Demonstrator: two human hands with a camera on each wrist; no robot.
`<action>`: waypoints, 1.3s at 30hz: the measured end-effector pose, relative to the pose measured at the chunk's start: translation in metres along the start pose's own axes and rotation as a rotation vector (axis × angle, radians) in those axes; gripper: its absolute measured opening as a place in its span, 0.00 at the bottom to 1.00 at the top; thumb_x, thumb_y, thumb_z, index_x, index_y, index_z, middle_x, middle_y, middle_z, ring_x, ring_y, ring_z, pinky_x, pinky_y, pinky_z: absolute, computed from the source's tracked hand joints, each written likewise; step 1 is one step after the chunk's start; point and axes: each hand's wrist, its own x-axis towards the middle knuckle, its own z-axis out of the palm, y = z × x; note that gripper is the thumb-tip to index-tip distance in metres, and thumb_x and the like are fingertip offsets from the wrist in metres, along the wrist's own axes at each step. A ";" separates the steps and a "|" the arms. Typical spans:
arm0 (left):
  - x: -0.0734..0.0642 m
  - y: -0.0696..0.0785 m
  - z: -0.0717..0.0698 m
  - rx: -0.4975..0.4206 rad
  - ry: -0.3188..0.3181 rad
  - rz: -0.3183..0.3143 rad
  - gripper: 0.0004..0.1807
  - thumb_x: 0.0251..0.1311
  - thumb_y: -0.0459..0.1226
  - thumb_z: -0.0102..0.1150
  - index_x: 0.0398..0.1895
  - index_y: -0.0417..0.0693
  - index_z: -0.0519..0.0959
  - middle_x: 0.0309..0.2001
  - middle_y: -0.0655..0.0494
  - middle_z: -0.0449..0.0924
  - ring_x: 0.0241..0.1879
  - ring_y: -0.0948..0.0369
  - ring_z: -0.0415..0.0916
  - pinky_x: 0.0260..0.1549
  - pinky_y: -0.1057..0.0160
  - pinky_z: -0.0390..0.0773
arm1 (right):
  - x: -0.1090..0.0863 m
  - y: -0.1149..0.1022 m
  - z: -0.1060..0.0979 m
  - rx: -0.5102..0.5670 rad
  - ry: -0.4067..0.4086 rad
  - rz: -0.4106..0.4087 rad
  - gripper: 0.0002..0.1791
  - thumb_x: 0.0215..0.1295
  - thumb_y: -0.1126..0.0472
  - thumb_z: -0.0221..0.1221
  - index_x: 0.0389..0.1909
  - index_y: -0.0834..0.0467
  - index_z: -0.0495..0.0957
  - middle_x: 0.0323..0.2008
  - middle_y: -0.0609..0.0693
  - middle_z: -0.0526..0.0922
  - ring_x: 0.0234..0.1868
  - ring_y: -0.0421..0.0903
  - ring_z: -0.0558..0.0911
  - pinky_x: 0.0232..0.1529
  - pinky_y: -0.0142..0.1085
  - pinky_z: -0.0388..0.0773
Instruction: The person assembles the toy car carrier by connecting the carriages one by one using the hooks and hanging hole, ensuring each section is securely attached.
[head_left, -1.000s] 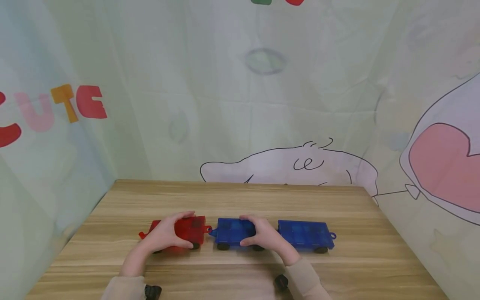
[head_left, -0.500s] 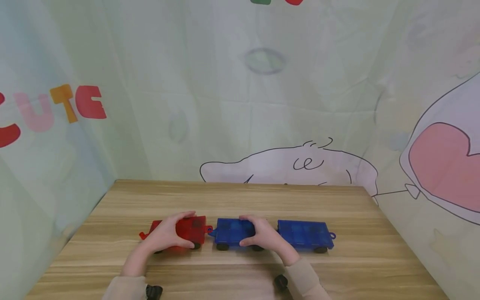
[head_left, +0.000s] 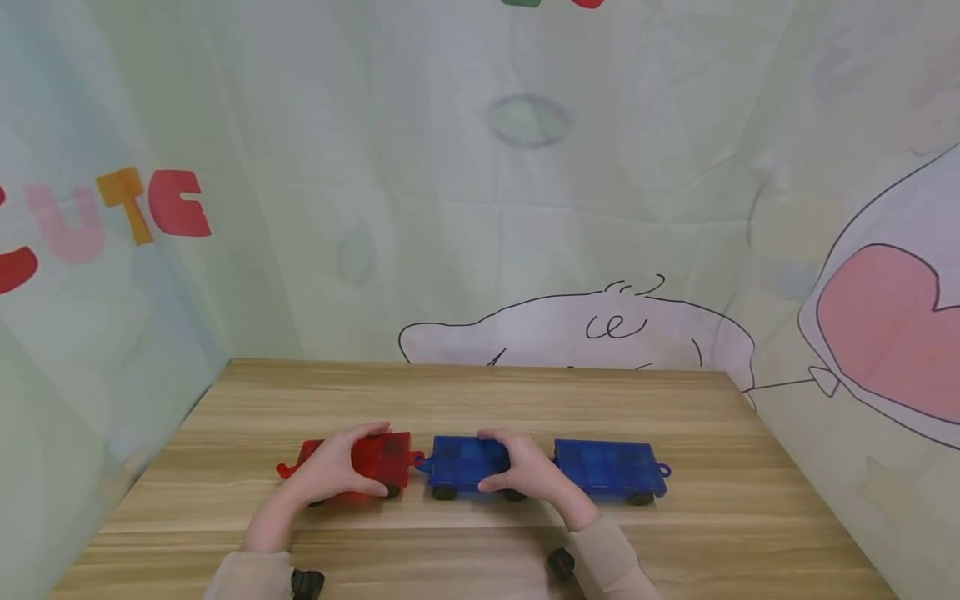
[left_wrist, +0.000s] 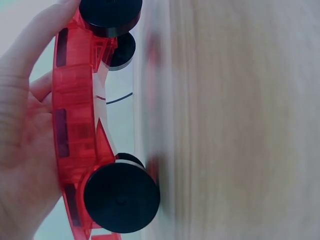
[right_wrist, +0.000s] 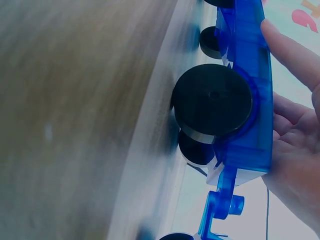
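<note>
Three see-through toy train cars stand in a row on the wooden table (head_left: 450,392). My left hand (head_left: 328,468) grips the red toy car (head_left: 381,458) from behind, thumb and fingers on its long sides. With thumb on the near side and fingers on the far side, my right hand (head_left: 531,473) holds the middle blue toy car (head_left: 459,462). The red car's ring overlaps the middle car's front hook. Another blue toy car (head_left: 606,468) stands right behind; the right wrist view shows a blue coupling (right_wrist: 225,202) between the blue cars. Black wheels (left_wrist: 122,197) show under the red car.
Two small black devices, one beside each sleeve, show near the table's front: a left device (head_left: 306,583) and a right device (head_left: 561,565). A pale printed curtain (head_left: 450,208) hangs behind and around the table.
</note>
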 end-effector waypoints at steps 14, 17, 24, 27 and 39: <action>0.000 0.001 0.001 0.014 -0.015 -0.003 0.51 0.38 0.48 0.80 0.67 0.36 0.67 0.64 0.42 0.73 0.63 0.43 0.69 0.60 0.40 0.71 | -0.001 0.000 0.001 -0.014 0.011 -0.004 0.40 0.54 0.58 0.72 0.65 0.66 0.68 0.66 0.60 0.72 0.69 0.58 0.69 0.69 0.55 0.64; 0.001 0.001 0.001 0.011 -0.021 -0.002 0.51 0.38 0.47 0.80 0.67 0.36 0.67 0.64 0.42 0.72 0.64 0.43 0.68 0.60 0.39 0.70 | -0.001 0.000 0.001 -0.018 0.013 -0.009 0.40 0.53 0.58 0.72 0.65 0.67 0.68 0.65 0.61 0.73 0.69 0.59 0.69 0.68 0.55 0.64; 0.002 0.001 0.000 0.010 -0.025 -0.007 0.51 0.38 0.46 0.80 0.67 0.35 0.67 0.65 0.41 0.72 0.64 0.42 0.68 0.61 0.38 0.69 | 0.000 0.000 0.000 -0.019 0.009 -0.004 0.40 0.54 0.58 0.72 0.66 0.66 0.68 0.66 0.60 0.72 0.69 0.58 0.69 0.69 0.55 0.65; 0.002 0.001 -0.001 0.017 -0.023 -0.006 0.51 0.38 0.46 0.80 0.67 0.36 0.68 0.64 0.41 0.72 0.64 0.42 0.68 0.61 0.38 0.69 | 0.000 0.000 0.000 -0.027 0.008 -0.010 0.40 0.54 0.58 0.72 0.66 0.66 0.68 0.66 0.60 0.72 0.69 0.58 0.69 0.68 0.55 0.65; 0.002 0.000 0.000 0.030 -0.022 0.004 0.51 0.39 0.47 0.80 0.67 0.36 0.67 0.64 0.40 0.73 0.64 0.41 0.68 0.61 0.37 0.69 | -0.001 0.000 0.000 -0.044 0.000 -0.013 0.40 0.55 0.57 0.71 0.66 0.66 0.67 0.66 0.60 0.72 0.69 0.58 0.68 0.68 0.55 0.65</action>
